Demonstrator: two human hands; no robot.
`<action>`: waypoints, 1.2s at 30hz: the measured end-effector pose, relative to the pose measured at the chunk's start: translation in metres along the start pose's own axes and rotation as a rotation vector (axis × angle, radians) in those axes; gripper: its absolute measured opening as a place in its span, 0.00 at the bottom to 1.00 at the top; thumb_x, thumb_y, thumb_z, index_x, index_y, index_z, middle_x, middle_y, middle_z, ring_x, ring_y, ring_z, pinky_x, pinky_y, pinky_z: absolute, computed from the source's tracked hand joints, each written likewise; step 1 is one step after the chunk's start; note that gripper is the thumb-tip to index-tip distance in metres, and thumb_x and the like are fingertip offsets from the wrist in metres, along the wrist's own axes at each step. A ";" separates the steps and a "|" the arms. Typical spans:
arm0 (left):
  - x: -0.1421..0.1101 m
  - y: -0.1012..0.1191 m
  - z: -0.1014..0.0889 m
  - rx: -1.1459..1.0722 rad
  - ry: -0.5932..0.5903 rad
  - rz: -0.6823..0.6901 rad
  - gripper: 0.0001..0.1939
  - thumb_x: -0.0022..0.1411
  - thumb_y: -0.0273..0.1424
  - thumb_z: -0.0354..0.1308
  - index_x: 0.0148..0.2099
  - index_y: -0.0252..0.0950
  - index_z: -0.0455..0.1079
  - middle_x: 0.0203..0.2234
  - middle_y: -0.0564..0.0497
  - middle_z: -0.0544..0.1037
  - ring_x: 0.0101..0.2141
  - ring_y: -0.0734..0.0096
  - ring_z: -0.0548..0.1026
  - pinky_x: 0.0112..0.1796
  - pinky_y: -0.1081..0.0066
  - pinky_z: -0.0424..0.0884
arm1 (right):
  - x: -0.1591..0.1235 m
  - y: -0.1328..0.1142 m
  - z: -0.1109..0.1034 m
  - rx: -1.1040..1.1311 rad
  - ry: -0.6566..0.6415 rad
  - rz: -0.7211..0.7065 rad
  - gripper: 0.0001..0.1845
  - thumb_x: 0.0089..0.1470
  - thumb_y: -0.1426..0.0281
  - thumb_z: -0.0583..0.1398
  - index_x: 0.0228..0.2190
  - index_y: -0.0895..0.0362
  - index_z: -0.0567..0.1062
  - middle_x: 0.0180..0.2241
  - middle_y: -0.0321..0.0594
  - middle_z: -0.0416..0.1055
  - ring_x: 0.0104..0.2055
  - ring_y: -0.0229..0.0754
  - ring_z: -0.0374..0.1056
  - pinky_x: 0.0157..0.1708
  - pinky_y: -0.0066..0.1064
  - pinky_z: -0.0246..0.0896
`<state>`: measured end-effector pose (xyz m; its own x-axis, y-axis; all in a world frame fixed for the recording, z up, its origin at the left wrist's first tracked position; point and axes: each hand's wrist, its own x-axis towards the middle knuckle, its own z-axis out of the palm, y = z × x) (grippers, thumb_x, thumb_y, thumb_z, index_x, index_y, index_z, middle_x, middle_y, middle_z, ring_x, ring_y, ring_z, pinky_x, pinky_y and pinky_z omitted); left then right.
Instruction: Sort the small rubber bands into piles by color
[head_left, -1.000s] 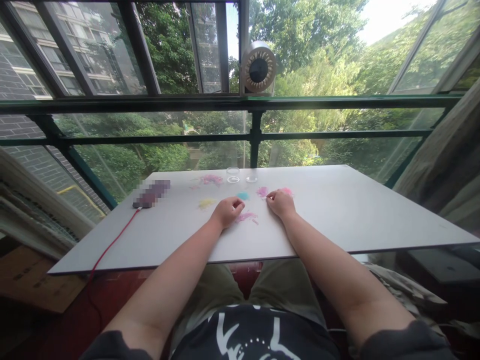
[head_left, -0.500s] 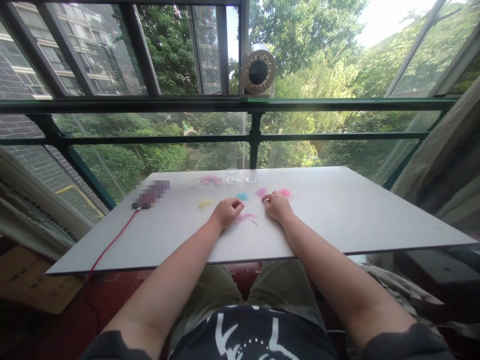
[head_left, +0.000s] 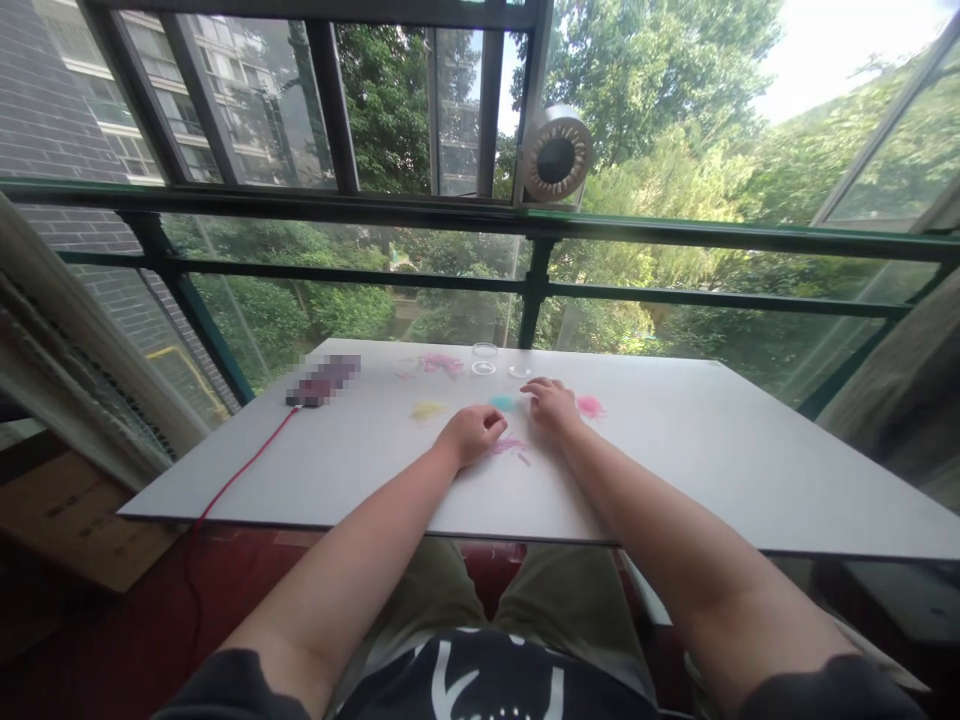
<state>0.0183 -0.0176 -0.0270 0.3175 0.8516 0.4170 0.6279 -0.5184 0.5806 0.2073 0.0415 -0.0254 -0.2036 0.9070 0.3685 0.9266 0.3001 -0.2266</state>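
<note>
My left hand [head_left: 474, 436] rests on the white table [head_left: 360, 470], its fingers curled into a pinch; whatever they may hold is too small to make out. Just beside it lies a scatter of mauve pieces [head_left: 511, 449]. My right hand [head_left: 553, 406] is over the table with its fingers apart and reaching left, and it covers the place of a purple pile. A turquoise pile [head_left: 502, 403] sits between the hands. To the right hand's right is a bright pink pile [head_left: 591, 406]. The pieces are too small to name.
A yellow pile [head_left: 427, 410] lies left of my hands, and a larger pink pile [head_left: 441, 364] farther back. A clear round container [head_left: 484, 360] and a clear lid-like disc [head_left: 520, 371] stand at the far edge. A blurred-out device [head_left: 324, 382] has a red cable [head_left: 247, 465].
My right hand has moved from beside the purple pile to over it, and its fingers have spread. My left hand keeps its curl. The whole view has turned and tilted slightly.
</note>
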 end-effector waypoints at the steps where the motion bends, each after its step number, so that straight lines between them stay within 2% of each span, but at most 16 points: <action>1: 0.000 0.000 0.001 0.002 -0.003 0.007 0.11 0.57 0.34 0.52 0.32 0.35 0.73 0.27 0.51 0.78 0.29 0.70 0.72 0.34 0.72 0.67 | 0.007 -0.005 0.002 -0.008 -0.034 -0.035 0.23 0.52 0.77 0.51 0.47 0.49 0.73 0.54 0.39 0.66 0.55 0.51 0.57 0.49 0.43 0.53; 4: 0.000 -0.001 0.002 0.009 -0.016 0.026 0.10 0.57 0.34 0.52 0.32 0.36 0.73 0.27 0.51 0.78 0.29 0.70 0.72 0.35 0.72 0.67 | 0.029 -0.019 0.009 -0.035 -0.121 -0.095 0.31 0.48 0.80 0.52 0.53 0.47 0.68 0.57 0.36 0.63 0.58 0.51 0.54 0.51 0.43 0.51; 6: -0.001 -0.003 0.003 0.011 -0.020 0.031 0.10 0.57 0.34 0.52 0.32 0.36 0.73 0.27 0.51 0.77 0.29 0.70 0.72 0.35 0.72 0.67 | 0.041 -0.025 0.012 -0.059 -0.164 -0.111 0.33 0.47 0.80 0.53 0.54 0.47 0.67 0.57 0.38 0.64 0.58 0.52 0.55 0.51 0.44 0.50; 10: 0.000 -0.005 0.004 -0.003 -0.017 0.027 0.10 0.58 0.34 0.51 0.33 0.36 0.72 0.27 0.52 0.77 0.30 0.70 0.72 0.35 0.73 0.67 | 0.051 -0.021 0.008 -0.118 -0.232 -0.129 0.25 0.48 0.79 0.53 0.47 0.50 0.74 0.49 0.43 0.71 0.51 0.52 0.63 0.50 0.46 0.49; 13: 0.001 -0.006 0.005 -0.024 -0.006 0.016 0.11 0.58 0.35 0.51 0.33 0.36 0.73 0.28 0.52 0.78 0.31 0.70 0.73 0.35 0.73 0.67 | 0.047 -0.005 -0.003 -0.164 -0.258 -0.160 0.21 0.46 0.80 0.54 0.39 0.52 0.78 0.47 0.44 0.73 0.50 0.51 0.64 0.52 0.47 0.46; 16: 0.002 -0.006 0.005 -0.033 0.007 0.005 0.11 0.58 0.35 0.52 0.33 0.36 0.73 0.28 0.52 0.78 0.31 0.70 0.73 0.35 0.72 0.67 | 0.037 0.010 -0.017 -0.184 -0.274 -0.201 0.18 0.46 0.79 0.55 0.36 0.53 0.79 0.45 0.44 0.74 0.49 0.51 0.64 0.53 0.48 0.43; 20: 0.001 -0.003 0.004 -0.023 0.014 0.001 0.11 0.57 0.34 0.52 0.33 0.35 0.73 0.28 0.52 0.78 0.30 0.70 0.73 0.34 0.73 0.67 | 0.026 0.021 -0.029 -0.162 -0.259 -0.239 0.18 0.46 0.80 0.54 0.33 0.51 0.79 0.43 0.41 0.75 0.49 0.48 0.65 0.55 0.47 0.43; 24: 0.000 -0.001 0.002 -0.006 0.017 -0.004 0.11 0.58 0.34 0.52 0.34 0.35 0.73 0.28 0.52 0.78 0.31 0.70 0.73 0.35 0.73 0.67 | 0.022 0.023 -0.040 -0.087 -0.163 -0.220 0.27 0.46 0.83 0.50 0.44 0.52 0.75 0.52 0.38 0.70 0.54 0.45 0.62 0.56 0.41 0.48; 26: 0.001 -0.002 0.001 -0.001 0.025 -0.019 0.11 0.58 0.34 0.51 0.34 0.35 0.74 0.29 0.52 0.78 0.31 0.71 0.73 0.36 0.73 0.67 | 0.020 0.021 -0.046 -0.042 -0.118 -0.202 0.27 0.49 0.82 0.49 0.47 0.54 0.73 0.54 0.40 0.67 0.55 0.45 0.61 0.55 0.38 0.51; 29: 0.002 -0.005 0.000 0.009 0.043 -0.055 0.12 0.58 0.34 0.51 0.35 0.35 0.74 0.30 0.51 0.78 0.32 0.70 0.73 0.37 0.72 0.67 | 0.011 0.013 -0.054 0.021 -0.108 -0.183 0.19 0.52 0.77 0.52 0.43 0.57 0.76 0.50 0.45 0.70 0.51 0.48 0.64 0.51 0.38 0.55; 31: 0.003 -0.006 0.000 0.017 0.046 -0.079 0.12 0.58 0.33 0.51 0.36 0.35 0.74 0.31 0.50 0.79 0.33 0.69 0.73 0.38 0.71 0.67 | 0.002 0.005 -0.056 0.074 -0.155 -0.190 0.15 0.53 0.75 0.53 0.39 0.58 0.77 0.42 0.46 0.73 0.43 0.46 0.67 0.45 0.35 0.60; 34: 0.003 -0.006 0.001 0.023 0.024 -0.096 0.11 0.56 0.31 0.51 0.37 0.36 0.75 0.31 0.50 0.79 0.33 0.67 0.74 0.38 0.70 0.68 | -0.016 -0.006 -0.053 0.175 -0.319 -0.222 0.10 0.49 0.71 0.59 0.34 0.57 0.79 0.32 0.41 0.75 0.30 0.40 0.69 0.32 0.28 0.62; 36: 0.002 -0.006 0.001 0.020 0.002 -0.099 0.11 0.55 0.31 0.52 0.36 0.36 0.75 0.31 0.50 0.79 0.33 0.67 0.74 0.38 0.71 0.68 | -0.026 -0.011 -0.047 0.249 -0.422 -0.244 0.12 0.45 0.71 0.62 0.36 0.56 0.79 0.29 0.38 0.75 0.26 0.36 0.68 0.26 0.24 0.60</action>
<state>0.0165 -0.0128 -0.0301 0.2522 0.8983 0.3598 0.6699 -0.4304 0.6050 0.2174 0.0003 0.0097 -0.5595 0.8270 0.0551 0.7445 0.5307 -0.4050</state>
